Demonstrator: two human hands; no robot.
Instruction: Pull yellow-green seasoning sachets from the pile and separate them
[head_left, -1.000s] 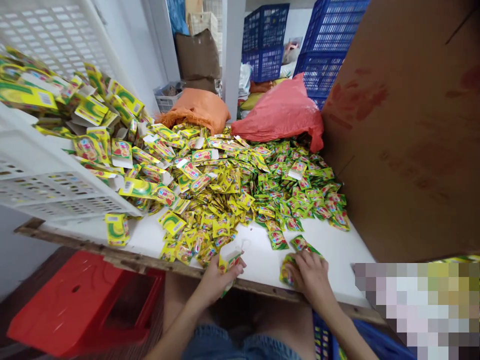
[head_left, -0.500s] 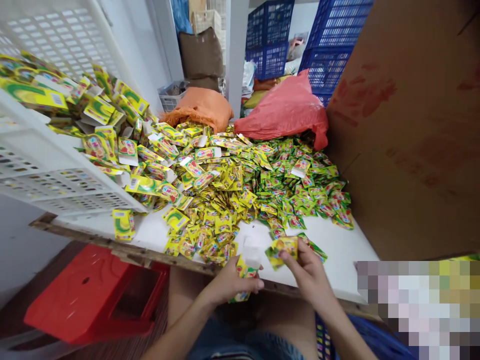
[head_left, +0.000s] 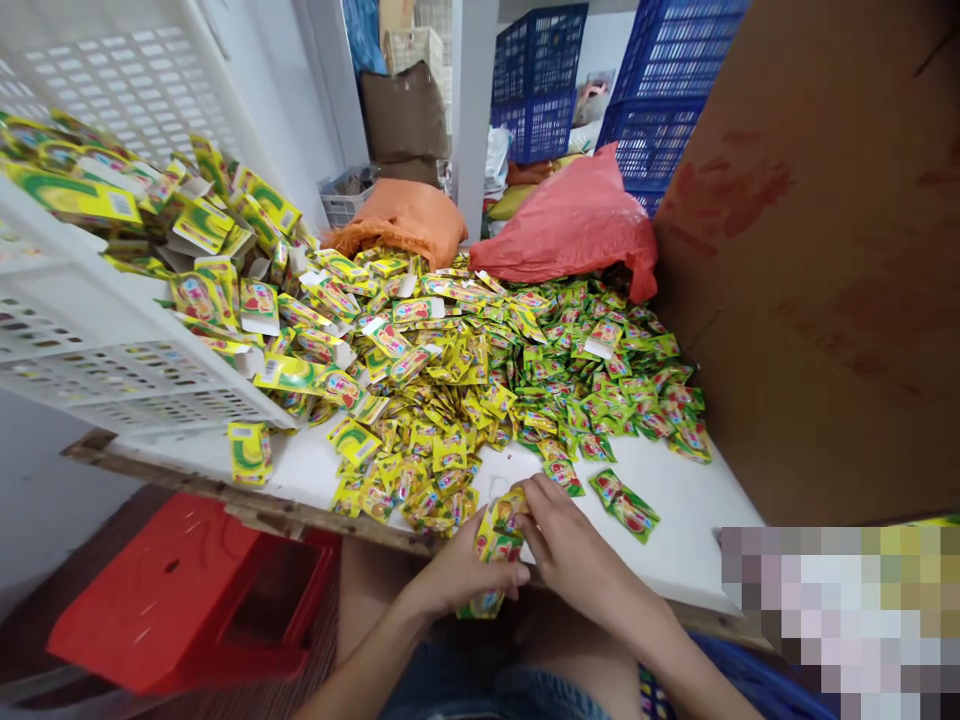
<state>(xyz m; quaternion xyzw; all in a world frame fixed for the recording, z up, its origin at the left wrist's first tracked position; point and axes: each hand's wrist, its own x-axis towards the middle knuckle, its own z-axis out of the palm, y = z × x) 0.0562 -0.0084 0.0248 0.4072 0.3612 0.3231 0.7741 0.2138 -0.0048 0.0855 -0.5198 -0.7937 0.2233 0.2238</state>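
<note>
Low over the table's front edge, my left hand is closed around a small yellow-green carton with its open end up. My right hand pinches a yellow sachet against that open end; fingers hide how much of it is inside. Just beyond the hands lie heaped yellow sachets and, to their right, green sachets. A joined pair of green sachets rests by itself on the white tabletop, right of my right hand.
A tipped white crate at left spills empty cartons onto the table. Orange and red sacks lie behind the heap. A tall cardboard box walls off the right. A red stool stands below left.
My right hand has moved left with the yellow sachet, bringing it from above the table to the carton's open end. My left hand has stayed nearly in place, still holding the carton.
</note>
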